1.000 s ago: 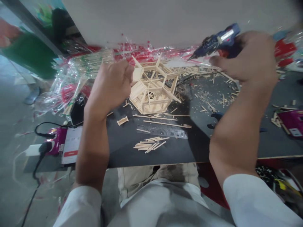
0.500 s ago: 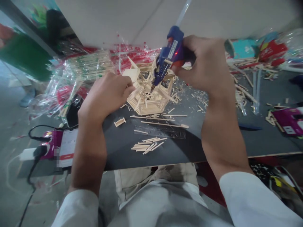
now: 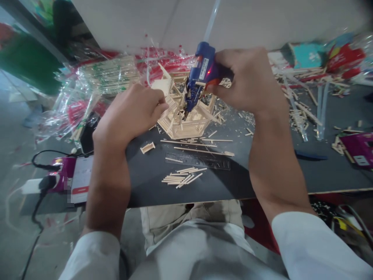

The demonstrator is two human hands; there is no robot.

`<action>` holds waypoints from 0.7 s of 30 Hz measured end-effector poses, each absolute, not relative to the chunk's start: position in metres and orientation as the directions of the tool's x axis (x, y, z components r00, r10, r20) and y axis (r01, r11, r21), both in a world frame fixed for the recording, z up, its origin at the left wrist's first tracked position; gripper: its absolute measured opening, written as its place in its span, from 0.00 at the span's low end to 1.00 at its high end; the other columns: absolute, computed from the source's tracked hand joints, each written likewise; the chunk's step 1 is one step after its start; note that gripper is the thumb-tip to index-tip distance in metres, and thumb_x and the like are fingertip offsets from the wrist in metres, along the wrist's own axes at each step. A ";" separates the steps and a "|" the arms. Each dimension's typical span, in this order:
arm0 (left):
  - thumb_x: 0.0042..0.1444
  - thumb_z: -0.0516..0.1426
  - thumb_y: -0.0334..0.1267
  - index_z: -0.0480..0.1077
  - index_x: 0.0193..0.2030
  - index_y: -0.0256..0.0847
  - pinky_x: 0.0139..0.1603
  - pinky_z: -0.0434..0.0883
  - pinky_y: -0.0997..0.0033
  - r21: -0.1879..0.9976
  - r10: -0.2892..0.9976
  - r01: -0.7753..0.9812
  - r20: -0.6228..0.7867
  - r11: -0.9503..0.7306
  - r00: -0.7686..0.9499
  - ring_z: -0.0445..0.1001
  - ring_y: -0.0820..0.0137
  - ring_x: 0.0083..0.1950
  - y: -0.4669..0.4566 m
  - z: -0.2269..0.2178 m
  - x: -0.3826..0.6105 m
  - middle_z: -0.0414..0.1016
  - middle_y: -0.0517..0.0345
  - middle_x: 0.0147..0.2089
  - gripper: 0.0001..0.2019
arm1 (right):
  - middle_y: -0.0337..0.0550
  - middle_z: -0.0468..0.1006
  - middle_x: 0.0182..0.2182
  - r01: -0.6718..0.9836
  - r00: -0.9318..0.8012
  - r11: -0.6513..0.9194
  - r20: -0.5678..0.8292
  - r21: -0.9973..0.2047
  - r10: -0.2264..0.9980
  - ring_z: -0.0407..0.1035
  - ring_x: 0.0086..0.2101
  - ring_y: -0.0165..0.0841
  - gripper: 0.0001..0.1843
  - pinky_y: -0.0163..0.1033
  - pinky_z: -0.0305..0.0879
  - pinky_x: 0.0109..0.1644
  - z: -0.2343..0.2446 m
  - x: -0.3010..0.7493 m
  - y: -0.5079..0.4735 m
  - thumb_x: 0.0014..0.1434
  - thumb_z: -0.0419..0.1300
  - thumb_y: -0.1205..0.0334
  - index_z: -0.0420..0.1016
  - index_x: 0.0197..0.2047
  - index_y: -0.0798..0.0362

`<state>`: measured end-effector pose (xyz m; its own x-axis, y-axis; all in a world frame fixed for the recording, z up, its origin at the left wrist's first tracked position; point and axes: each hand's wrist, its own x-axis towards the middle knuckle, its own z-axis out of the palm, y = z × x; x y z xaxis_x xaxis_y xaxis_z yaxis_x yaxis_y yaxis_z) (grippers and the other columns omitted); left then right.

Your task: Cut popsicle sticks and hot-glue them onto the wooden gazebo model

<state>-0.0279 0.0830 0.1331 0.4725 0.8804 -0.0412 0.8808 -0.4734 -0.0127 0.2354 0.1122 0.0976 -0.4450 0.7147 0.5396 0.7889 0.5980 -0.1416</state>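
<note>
My right hand (image 3: 241, 77) is wrapped round a blue hot glue gun (image 3: 201, 72), with a clear glue stick (image 3: 212, 19) standing out of its back end. The gun points down, its nozzle inside a small model built of wooden sticks (image 3: 189, 130). At the model's left side my left hand (image 3: 140, 107) is closed, with thumb and curled fingers against its edge; the fingertips are partly hidden. In front lie a small wooden stick piece (image 3: 147, 147), long thin sticks (image 3: 201, 151), a clear ruler (image 3: 204, 161) and a pile of short sticks (image 3: 180, 179).
Bundled sticks in plastic wrap (image 3: 110, 76) lie back left. A phone (image 3: 82, 179) and a purple power strip (image 3: 62, 173) with plugs are at the left edge. To the right are loose glue sticks (image 3: 322, 111), wood scraps, a blue blade-shaped tool (image 3: 310, 156) and a purple box (image 3: 359, 147).
The glue gun in my right hand has moved left and its nozzle sits lower in the model. My left hand has stayed at the model's left side.
</note>
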 end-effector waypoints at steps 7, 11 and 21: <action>0.70 0.46 0.43 0.78 0.45 0.39 0.51 0.70 0.59 -0.038 0.883 0.883 -0.038 -0.468 0.467 0.76 0.60 0.45 0.083 0.130 -0.029 0.78 0.50 0.39 0.20 | 0.42 0.83 0.39 0.808 -0.433 0.574 0.531 -0.129 0.729 0.76 0.37 0.41 0.11 0.45 0.69 0.40 0.098 0.233 0.112 0.55 0.70 0.66 0.75 0.41 0.50; 0.71 0.44 0.44 0.78 0.46 0.38 0.53 0.70 0.59 -0.045 0.900 0.899 -0.048 -0.436 0.434 0.76 0.59 0.47 0.083 0.131 -0.027 0.78 0.51 0.41 0.22 | 0.45 0.83 0.41 0.819 -0.409 0.548 0.495 -0.170 0.766 0.77 0.39 0.43 0.15 0.46 0.69 0.42 0.098 0.231 0.112 0.53 0.72 0.68 0.75 0.42 0.51; 0.71 0.44 0.44 0.77 0.46 0.38 0.50 0.72 0.59 -0.078 0.894 0.891 -0.040 -0.448 0.446 0.77 0.57 0.47 0.081 0.130 -0.025 0.77 0.49 0.40 0.21 | 0.44 0.82 0.38 0.828 -0.439 0.550 0.484 -0.108 0.757 0.77 0.39 0.45 0.12 0.45 0.69 0.40 0.098 0.230 0.113 0.55 0.69 0.67 0.74 0.41 0.51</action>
